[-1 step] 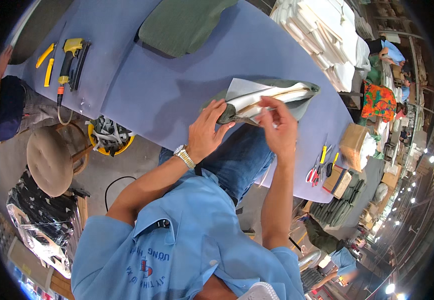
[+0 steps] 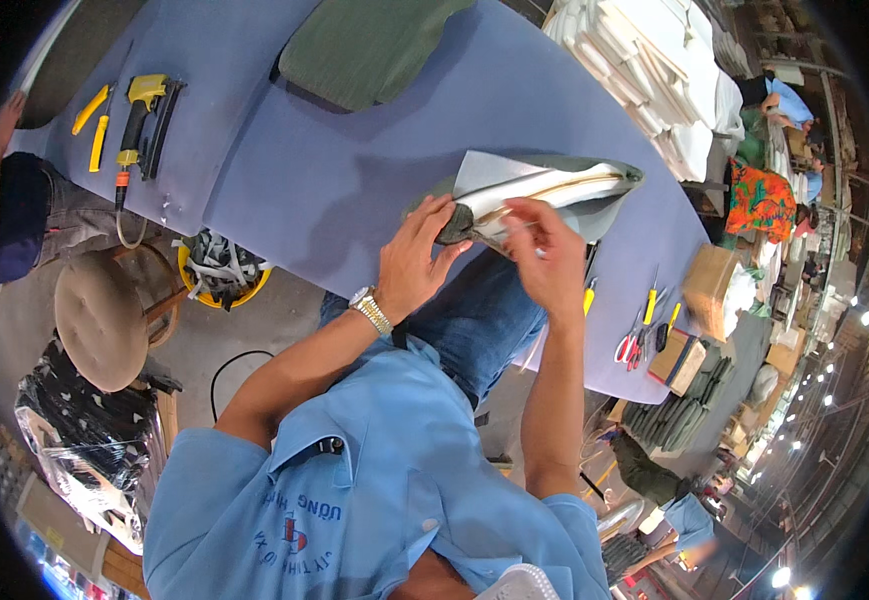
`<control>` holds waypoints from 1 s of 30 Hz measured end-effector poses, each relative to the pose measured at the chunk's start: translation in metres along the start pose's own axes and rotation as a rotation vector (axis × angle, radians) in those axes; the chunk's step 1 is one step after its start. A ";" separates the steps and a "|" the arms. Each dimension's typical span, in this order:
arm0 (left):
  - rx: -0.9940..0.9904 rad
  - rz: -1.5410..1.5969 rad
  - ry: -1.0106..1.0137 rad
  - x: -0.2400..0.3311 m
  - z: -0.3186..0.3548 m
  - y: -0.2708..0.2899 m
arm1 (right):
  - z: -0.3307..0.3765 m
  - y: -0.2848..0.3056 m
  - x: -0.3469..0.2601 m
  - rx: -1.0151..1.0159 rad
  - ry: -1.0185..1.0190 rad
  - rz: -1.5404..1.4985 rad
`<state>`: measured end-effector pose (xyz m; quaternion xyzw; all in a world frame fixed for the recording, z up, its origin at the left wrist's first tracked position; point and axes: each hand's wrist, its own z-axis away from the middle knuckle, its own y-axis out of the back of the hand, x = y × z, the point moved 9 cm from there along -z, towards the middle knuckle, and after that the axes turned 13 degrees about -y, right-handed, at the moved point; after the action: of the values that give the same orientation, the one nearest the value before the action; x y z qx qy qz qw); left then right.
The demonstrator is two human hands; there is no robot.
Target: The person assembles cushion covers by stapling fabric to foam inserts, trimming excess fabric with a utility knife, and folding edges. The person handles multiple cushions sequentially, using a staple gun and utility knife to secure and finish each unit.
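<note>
A long grey-green upholstered piece (image 2: 594,178) with white padding showing lies at the near edge of the blue-purple table (image 2: 334,190). My left hand (image 2: 416,262), with a wristwatch, grips its dark near end. My right hand (image 2: 551,258) pinches the fabric edge just beside it, fingers closed on the material. Both hands are held over my lap, against my blue jeans. A white sheet (image 2: 482,168) lies under the piece.
A green cushion (image 2: 364,45), a yellow power stapler (image 2: 139,115) and yellow hand tools (image 2: 94,118) lie on the table. Stacked white foam (image 2: 654,70) sits far right. Scissors and screwdrivers (image 2: 642,325), a round stool (image 2: 102,320), a yellow scrap bucket (image 2: 219,272). Another person (image 2: 4,200) stands left.
</note>
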<state>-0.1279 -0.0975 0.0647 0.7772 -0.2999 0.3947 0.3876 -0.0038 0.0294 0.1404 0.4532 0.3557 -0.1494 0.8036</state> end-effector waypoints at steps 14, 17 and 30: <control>0.046 -0.058 -0.062 -0.014 -0.005 0.021 | -0.019 -0.062 0.007 0.104 0.031 0.000; 0.046 -0.073 -0.105 -0.014 -0.012 0.024 | -0.025 -0.063 0.014 0.084 -0.049 -0.140; -0.219 -0.110 -0.091 -0.021 -0.039 0.026 | -0.023 -0.067 0.001 0.209 0.050 -0.236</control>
<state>-0.1735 -0.0747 0.0713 0.7628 -0.3153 0.3020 0.4770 -0.0507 0.0126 0.0902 0.4929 0.4087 -0.2676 0.7200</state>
